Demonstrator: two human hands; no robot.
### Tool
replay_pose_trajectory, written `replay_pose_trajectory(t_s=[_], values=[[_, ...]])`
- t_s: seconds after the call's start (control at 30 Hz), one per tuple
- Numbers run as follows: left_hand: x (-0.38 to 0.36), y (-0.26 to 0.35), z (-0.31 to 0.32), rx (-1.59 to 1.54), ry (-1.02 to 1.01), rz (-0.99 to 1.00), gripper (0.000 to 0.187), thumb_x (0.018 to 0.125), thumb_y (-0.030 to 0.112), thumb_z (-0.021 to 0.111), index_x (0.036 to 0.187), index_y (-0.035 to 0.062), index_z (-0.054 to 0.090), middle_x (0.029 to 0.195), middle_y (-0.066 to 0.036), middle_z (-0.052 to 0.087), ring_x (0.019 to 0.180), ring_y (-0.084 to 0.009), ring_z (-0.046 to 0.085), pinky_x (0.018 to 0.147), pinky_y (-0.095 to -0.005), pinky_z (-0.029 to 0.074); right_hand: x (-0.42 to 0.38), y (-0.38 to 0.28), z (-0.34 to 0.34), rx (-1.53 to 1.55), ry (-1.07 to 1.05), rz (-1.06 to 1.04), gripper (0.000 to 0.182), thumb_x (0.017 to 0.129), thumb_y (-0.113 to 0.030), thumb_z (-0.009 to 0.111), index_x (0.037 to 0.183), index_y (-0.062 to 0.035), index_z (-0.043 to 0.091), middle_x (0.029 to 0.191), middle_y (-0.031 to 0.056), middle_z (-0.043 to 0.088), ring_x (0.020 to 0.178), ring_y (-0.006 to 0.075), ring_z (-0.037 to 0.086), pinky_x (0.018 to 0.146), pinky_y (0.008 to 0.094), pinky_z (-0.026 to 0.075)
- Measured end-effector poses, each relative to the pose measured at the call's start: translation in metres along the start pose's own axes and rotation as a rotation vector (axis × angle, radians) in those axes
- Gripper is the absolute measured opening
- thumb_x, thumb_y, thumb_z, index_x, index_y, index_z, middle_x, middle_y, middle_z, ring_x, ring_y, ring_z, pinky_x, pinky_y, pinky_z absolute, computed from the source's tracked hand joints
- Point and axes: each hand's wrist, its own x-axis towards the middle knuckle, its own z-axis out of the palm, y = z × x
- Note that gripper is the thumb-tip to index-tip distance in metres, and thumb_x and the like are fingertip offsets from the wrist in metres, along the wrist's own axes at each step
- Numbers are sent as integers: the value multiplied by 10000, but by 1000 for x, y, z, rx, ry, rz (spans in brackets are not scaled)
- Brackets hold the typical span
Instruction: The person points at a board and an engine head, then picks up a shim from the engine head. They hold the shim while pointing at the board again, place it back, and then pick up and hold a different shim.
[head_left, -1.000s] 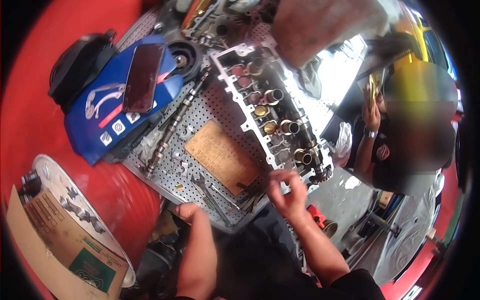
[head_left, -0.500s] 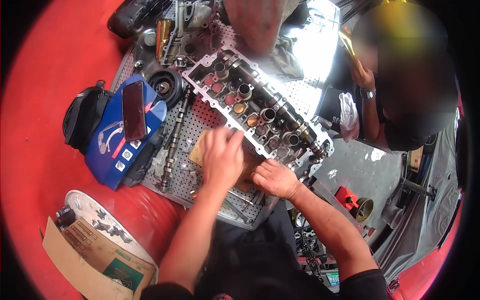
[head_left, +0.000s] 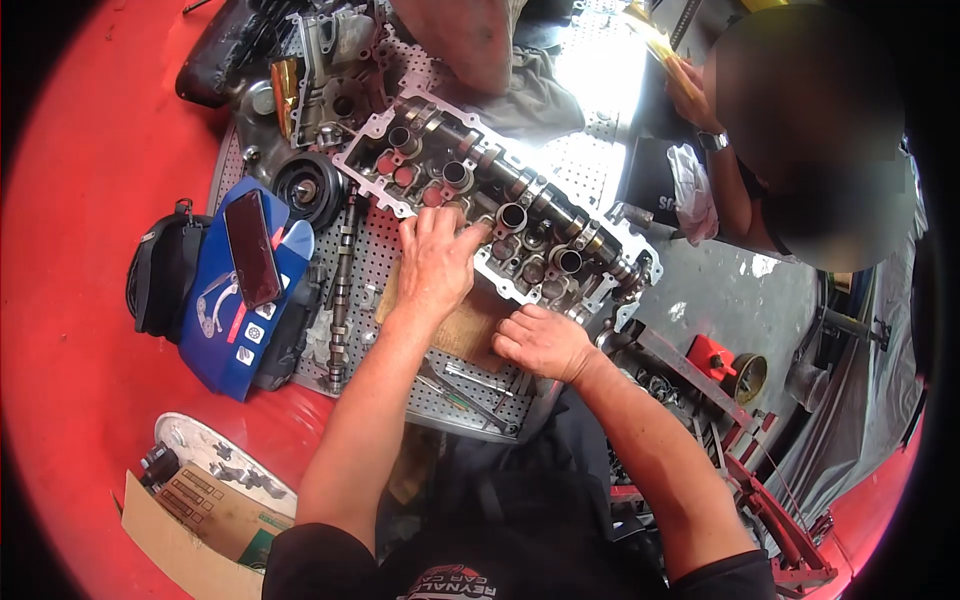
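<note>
Left hand (head_left: 436, 262) is spread out flat, fingers loosely apart, lying palm-down on the near edge of the grey aluminium cylinder head (head_left: 500, 215), fingertips reaching in among the round valve pockets. It's pressing or feeling, not gripping anything that I can see. Right hand (head_left: 543, 342) is more curled, knuckles up, fingers bent down at the near corner of the head; whether it has anything pinched under there I honestly can't tell, the fingers hide it.

The cylinder head sits on the perforated grey metal tabletop (head_left: 590, 165), right in front of both hands, and its long axis runs diagonally from upper left to lower right in the view. The open side with the bores and coloured valve buckets faces up. The lower-right end is the one closest to the right hand.

Under the left wrist there's a flat brown cardboard sheet (head_left: 462, 328) lying on the tabletop, partly covered by both hands. A couple of slim steel spanners (head_left: 468, 392) lie just beside it toward the body. Off to the left, a long dark camshaft (head_left: 341, 290) lies almost straight up-and-down in the view, near but not touching the head. Further left is a blue box (head_left: 232, 320) with a dark phone (head_left: 252, 249) on top.

Another person sits across the tabletop on the right, well apart.
</note>
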Motion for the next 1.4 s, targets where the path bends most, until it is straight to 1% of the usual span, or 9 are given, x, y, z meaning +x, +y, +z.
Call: replay_pose_trajectory(t_s=[0.23, 0.43, 0.53, 0.63, 0.93, 1.13, 1.23, 1.33, 1.4], values=[[2, 0, 5, -14, -22, -5, 174, 782, 71, 591, 925, 108, 683, 994, -62, 554, 1039, -250, 494, 947, -462, 326, 0, -1, 1, -16, 31, -3, 57, 777, -148, 536, 821, -122, 511, 810, 16, 527, 801, 176, 551, 763, 295, 452], [3, -4, 4, -14, -56, -37, 140, 788, 113, 635, 926, 91, 653, 990, -74, 575, 1040, -247, 510, 951, -456, 324, 0, -2, 1, -27, 25, 7, 64, 771, -149, 538, 820, -121, 508, 816, 16, 527, 802, 180, 550, 758, 294, 454], [4, -2, 2, -6, -48, -78, 127, 800, 130, 640, 921, 94, 634, 955, -74, 595, 1018, -248, 530, 937, -457, 334, 0, -1, 5, -29, 53, -7, 149, 738, -179, 598, 849, -120, 518, 798, 12, 502, 767, 182, 541, 707, 302, 437], [7, 4, 2, 8, -20, -127, 183, 803, 152, 676, 984, 126, 665, 975, -45, 635, 1012, -226, 546, 925, -421, 345, 0, -3, 2, -39, 28, 13, 60, 771, -154, 537, 808, -121, 503, 810, 16, 523, 798, 180, 548, 753, 294, 452], [19, -12, 6, 75, -31, 160, 88, 810, 113, 600, 876, 132, 656, 855, -55, 586, 991, -243, 552, 888, -447, 380, 1, -4, 3, -60, 32, 12, 57, 772, -158, 535, 799, -123, 499, 798, 15, 518, 785, 177, 545, 748, 291, 449], [18, -14, 4, 21, -7, 172, 78, 794, 125, 642, 870, 130, 654, 862, -56, 585, 992, -242, 546, 896, -449, 379, 0, -3, 6, -57, 56, -1, 136, 737, -172, 588, 833, -119, 509, 785, 17, 494, 761, 186, 534, 704, 307, 434], [16, -14, 3, -90, 12, 94, 90, 787, 122, 668, 875, 120, 652, 880, -59, 603, 998, -242, 538, 923, -436, 367, 1, -5, 2, -63, 24, 25, 50, 779, -152, 533, 797, -123, 496, 795, 15, 513, 788, 179, 543, 748, 293, 451], [18, -17, -5, -236, 18, -37, 129, 767, 80, 699, 881, 102, 644, 877, -50, 637, 898, -234, 591, 836, -396, 442, 1, -3, 5, -52, 51, 5, 120, 741, -162, 583, 826, -122, 509, 786, 19, 496, 760, 187, 535, 705, 308, 435], [19, -16, -14, -431, 13, -273, 113, 797, 64, 665, 908, 73, 645, 884, -64, 650, 863, -228, 606, 813, -375, 472, 0, -2, 6, -55, 44, 5, 117, 740, -164, 583, 820, -123, 508, 786, 19, 495, 759, 187, 535, 706, 309, 435]])
